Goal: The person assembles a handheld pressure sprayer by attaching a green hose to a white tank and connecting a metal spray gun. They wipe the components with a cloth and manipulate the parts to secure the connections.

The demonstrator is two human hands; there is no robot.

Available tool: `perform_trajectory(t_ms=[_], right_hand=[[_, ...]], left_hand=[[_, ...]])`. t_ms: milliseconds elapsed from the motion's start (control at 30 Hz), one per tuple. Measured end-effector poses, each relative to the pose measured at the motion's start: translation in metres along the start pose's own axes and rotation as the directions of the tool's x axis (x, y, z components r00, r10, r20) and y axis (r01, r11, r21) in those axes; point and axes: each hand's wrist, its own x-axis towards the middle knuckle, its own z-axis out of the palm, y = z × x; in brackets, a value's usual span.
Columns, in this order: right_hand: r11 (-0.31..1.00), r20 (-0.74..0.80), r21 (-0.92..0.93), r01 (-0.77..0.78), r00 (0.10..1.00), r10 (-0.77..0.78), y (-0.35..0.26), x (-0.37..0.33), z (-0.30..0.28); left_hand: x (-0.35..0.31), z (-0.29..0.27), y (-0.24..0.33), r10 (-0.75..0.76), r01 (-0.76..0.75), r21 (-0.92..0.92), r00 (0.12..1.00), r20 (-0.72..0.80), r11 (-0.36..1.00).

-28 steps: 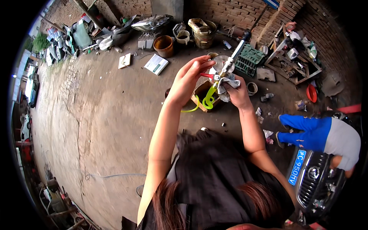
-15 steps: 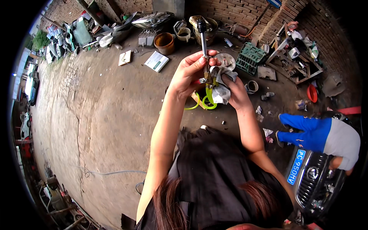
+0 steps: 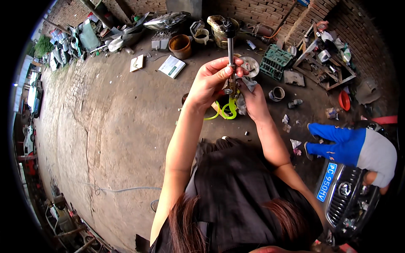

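My left hand (image 3: 209,82) is closed round a metal spray wand (image 3: 230,48), held upright in front of me. The wand has a black tip, a brass-coloured fitting and a small red part near my fingers. A yellow-green hose (image 3: 228,113) hangs in loops from its lower end. In my right hand (image 3: 256,102) a grey-white rag (image 3: 241,104) is bunched, close against the fitting on its right side. The right fingertips are partly hidden behind the wand and the rag.
At the far side are a rusty bucket (image 3: 180,46), a white jug (image 3: 201,35), a green socket case (image 3: 271,63) and a cluttered metal stand (image 3: 322,63). A box (image 3: 172,66) lies on the concrete. At right, another person (image 3: 377,152) bends over a dark car (image 3: 341,200).
The wand has shifted slightly right and stands straighter. My right hand has drawn in behind the fitting with the rag, and less of the rag shows.
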Motion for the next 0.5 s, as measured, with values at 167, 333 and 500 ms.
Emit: perform_trajectory(t_ms=[167, 333, 500], right_hand=[[0.999, -0.2, -0.027, 0.027, 0.979, -0.032, 0.011, 0.007, 0.004], [0.984, -0.378, 0.176, -0.035, 0.92, 0.1, 0.024, 0.017, -0.014], [0.986, -0.306, -0.078, 0.149, 0.937, -0.166, 0.0, -0.014, -0.005]], left_hand=[[0.004, -0.001, -0.007, 0.04, -0.041, -0.008, 0.997, -0.069, 0.999], [0.003, 0.0, 0.001, 0.092, -0.075, 0.107, 0.981, -0.169, 0.991], [0.006, 0.0, -0.005, 0.118, -0.103, 0.066, 0.945, -0.306, 0.993]])
